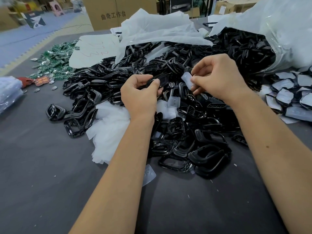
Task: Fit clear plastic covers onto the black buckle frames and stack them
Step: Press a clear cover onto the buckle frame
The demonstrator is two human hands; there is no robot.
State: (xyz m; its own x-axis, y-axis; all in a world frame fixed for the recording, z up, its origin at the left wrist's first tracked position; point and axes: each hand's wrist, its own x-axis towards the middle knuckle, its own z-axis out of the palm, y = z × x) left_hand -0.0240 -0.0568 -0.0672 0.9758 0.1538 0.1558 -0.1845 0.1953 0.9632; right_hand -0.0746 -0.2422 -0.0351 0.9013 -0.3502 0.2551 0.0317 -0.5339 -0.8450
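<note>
A big heap of black buckle frames [177, 132] covers the middle of the grey table [42, 166]. My left hand [140, 95] grips one black buckle frame [160, 81] above the heap, thumb on its upper face. My right hand [217, 76] pinches a small clear plastic cover [187, 80] between thumb and fingers, a short gap to the right of the frame. Loose clear covers [173, 102] lie among the frames, and one lies alone on the table [148, 174]. Finished frames with covers [290, 92] lie piled at the right.
An open clear bag of more black frames [249, 49] lies at the back right. White plastic sheeting [160, 29] and a white bag [109, 125] lie around the heap. Green circuit boards [55, 61] are scattered at the back left. A cardboard box [114, 12] stands behind.
</note>
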